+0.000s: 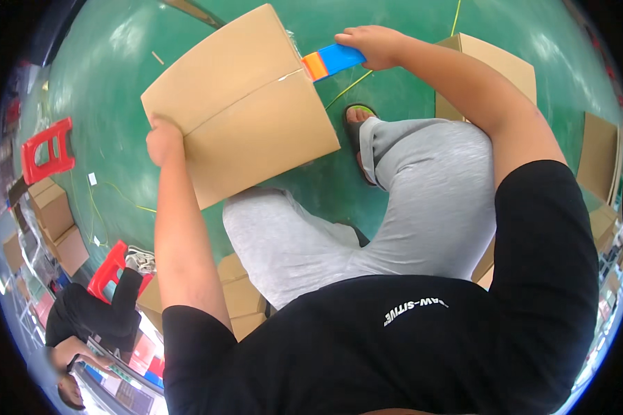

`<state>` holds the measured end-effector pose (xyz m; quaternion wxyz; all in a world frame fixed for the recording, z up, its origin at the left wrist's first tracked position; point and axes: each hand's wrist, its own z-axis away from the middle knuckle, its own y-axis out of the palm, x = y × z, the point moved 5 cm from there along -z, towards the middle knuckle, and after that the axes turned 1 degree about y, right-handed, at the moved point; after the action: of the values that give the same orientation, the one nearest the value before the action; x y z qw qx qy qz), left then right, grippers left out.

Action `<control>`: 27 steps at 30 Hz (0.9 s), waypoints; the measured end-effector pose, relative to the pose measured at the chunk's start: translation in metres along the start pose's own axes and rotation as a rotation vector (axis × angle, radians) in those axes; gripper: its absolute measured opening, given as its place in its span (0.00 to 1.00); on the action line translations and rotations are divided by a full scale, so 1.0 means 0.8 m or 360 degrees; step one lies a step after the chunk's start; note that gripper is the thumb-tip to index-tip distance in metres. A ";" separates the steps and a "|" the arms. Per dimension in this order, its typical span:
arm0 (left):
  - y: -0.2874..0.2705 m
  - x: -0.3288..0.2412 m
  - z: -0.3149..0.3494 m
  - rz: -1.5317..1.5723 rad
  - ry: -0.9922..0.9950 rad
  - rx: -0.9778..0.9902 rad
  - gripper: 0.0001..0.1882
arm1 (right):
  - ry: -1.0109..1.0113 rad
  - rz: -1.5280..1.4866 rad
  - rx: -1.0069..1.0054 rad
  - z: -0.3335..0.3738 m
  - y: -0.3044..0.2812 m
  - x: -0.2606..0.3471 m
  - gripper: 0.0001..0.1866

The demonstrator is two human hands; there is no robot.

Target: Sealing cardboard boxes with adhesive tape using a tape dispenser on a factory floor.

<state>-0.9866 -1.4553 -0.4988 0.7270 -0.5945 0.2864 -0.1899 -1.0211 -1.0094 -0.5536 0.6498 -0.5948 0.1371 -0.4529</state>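
A closed brown cardboard box (256, 111) is tilted in front of me, its near edge by my left knee. A seam runs across its upper face. My left hand (165, 140) grips the box's left edge at the end of that seam, with some fingers hidden. At the box's right side, my right hand (374, 47) is closed round a blue and orange tape dispenser (340, 60). The dispenser's orange end meets the box edge near the seam's other end. A bit of something clear shows at the upper right edge of the box.
Another cardboard box (498, 66) stands beyond my right forearm. Several more cartons (52, 214) lie at the left. A red stool (47, 151) is at the far left. A seated person (93, 315) is at lower left. Thin yellow straps (356, 86) cross the green floor (387, 97).
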 end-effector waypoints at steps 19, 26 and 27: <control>0.031 -0.008 -0.003 0.0242 0.0428 -0.0224 0.33 | 0.1917 -0.1797 -0.1439 0.318 0.055 -0.263 0.21; 0.028 -0.026 0.009 0.0057 0.0631 -0.0368 0.32 | 0.2112 -0.1476 -0.1197 0.425 0.127 -0.249 0.39; 0.016 -0.003 0.001 -0.0002 0.0605 -0.0403 0.32 | 0.2487 -0.0854 -0.0945 0.391 0.093 -0.208 0.41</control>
<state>-0.9888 -1.4509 -0.5104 0.5793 -0.6347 0.4395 -0.2614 -0.8574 -0.6904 -0.6004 0.0600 -0.2712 0.5106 -0.8137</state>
